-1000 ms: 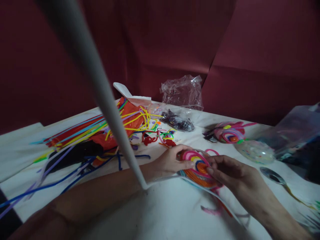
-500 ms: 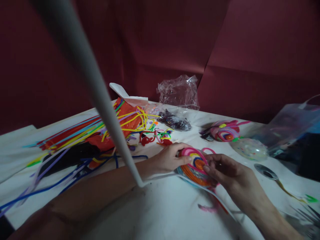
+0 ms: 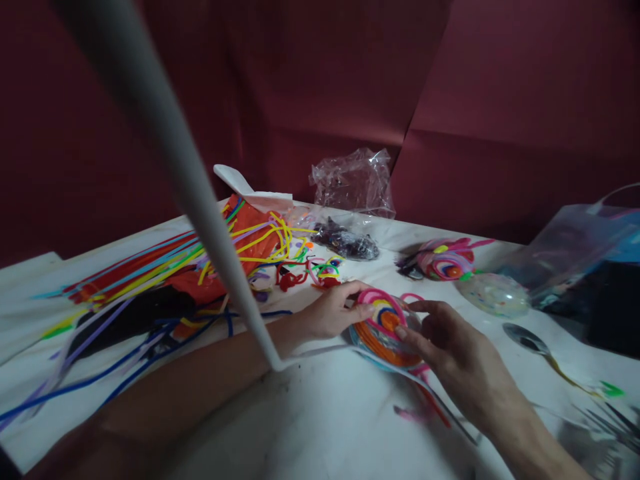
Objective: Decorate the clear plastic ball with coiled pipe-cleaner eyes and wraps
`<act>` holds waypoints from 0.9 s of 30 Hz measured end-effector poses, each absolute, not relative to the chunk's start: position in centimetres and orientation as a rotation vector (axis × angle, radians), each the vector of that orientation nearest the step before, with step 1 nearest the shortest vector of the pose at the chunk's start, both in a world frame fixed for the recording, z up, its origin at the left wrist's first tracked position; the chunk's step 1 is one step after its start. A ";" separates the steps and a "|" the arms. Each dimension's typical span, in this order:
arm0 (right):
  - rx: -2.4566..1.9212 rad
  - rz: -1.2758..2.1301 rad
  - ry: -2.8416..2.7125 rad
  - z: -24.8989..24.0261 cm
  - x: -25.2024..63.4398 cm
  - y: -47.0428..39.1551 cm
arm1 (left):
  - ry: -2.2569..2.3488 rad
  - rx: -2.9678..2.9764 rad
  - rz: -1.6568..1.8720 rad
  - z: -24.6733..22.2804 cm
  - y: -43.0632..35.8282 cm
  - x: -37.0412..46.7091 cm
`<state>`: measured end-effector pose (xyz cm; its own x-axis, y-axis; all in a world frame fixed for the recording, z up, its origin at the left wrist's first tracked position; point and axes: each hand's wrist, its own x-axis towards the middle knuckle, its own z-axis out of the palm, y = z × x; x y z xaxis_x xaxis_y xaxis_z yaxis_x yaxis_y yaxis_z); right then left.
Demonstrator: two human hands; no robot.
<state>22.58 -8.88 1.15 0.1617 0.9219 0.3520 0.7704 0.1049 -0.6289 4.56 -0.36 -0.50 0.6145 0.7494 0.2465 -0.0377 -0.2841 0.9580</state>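
Note:
Both hands are at a rounded pipe-cleaner craft (image 3: 377, 345) with orange coils along its lower side. A coiled eye (image 3: 384, 308) in pink, yellow, blue and orange lies on its upper face. My left hand (image 3: 343, 312) grips the left edge, thumb on the eye's pink rim. At the other side my right hand (image 3: 450, 337) holds on with its thumb against the orange centre and its index finger by the right rim. A pink loop stands up behind the eye. Thin strips trail beneath the craft toward the lower right. The craft's underside is hidden.
Loose pipe cleaners (image 3: 150, 273) spread across the left. Behind lie a clear plastic bag (image 3: 354, 183) and a dark packet (image 3: 350, 241). Rightward are a pink pipe-cleaner figure (image 3: 443, 259), a clear domed shell (image 3: 493, 293) and a tape roll (image 3: 525, 339). A grey pole (image 3: 200, 200) crosses the view.
My right index finger has straightened along the craft's right rim, and the thumb rests on the orange centre. The left hand keeps its grip. The whole view has shifted slightly.

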 end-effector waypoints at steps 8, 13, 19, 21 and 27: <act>-1.601 0.800 -1.451 0.7 22.7 -8.8 | 0.558 1.956 0.921 -0.5 -1.0 4.1; -1.531 0.892 -1.380 1.0 22.2 -9.2 | 0.500 2.189 0.966 -1.0 -0.9 4.3; -1.522 0.884 -1.387 0.8 22.6 -9.1 | 0.553 2.196 0.810 -1.1 -0.9 3.9; -1.519 0.882 -1.388 0.7 22.7 -9.0 | 0.537 2.169 0.812 -1.3 -0.9 3.9; -1.478 0.869 -1.400 0.4 22.6 -9.3 | 0.468 2.031 0.847 -1.9 -1.0 4.4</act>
